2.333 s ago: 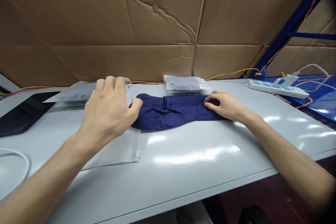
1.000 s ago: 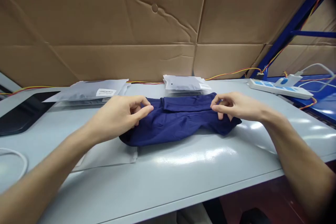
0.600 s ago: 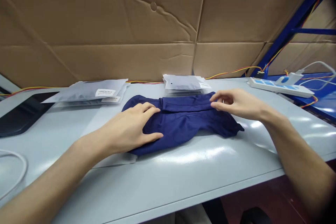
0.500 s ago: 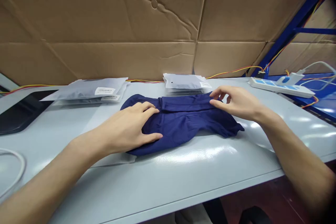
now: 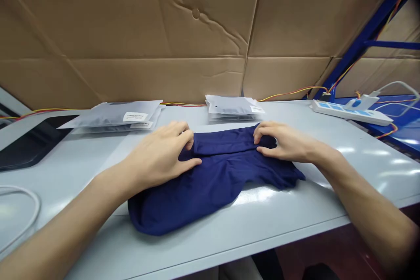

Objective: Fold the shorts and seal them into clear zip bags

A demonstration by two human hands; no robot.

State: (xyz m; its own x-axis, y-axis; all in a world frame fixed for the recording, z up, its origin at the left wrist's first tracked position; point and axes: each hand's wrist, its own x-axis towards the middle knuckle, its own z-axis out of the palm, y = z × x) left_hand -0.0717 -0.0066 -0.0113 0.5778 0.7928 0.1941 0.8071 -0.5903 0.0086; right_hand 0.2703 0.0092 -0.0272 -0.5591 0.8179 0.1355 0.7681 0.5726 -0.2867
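Note:
A navy blue cloth lies rumpled on the pale grey table, its near left part spread toward the front edge. A folded band runs along its far side. My left hand grips the far left end of that band, fingers curled over it and thumb on top. At the band's right end, my right hand pinches the cloth between its curled fingers and thumb. Under my left hand and the cloth, a translucent sheet shows in part.
Labelled translucent packets lie at the back left, and more packets at the back middle. A black tablet-like object and a white cable are at left. A power strip sits back right, before a cardboard wall.
The cloth's band has come nearer, and its left part now spreads further left and toward the front edge. Both hands have closed on the cloth, and my right hand has moved slightly nearer and left.

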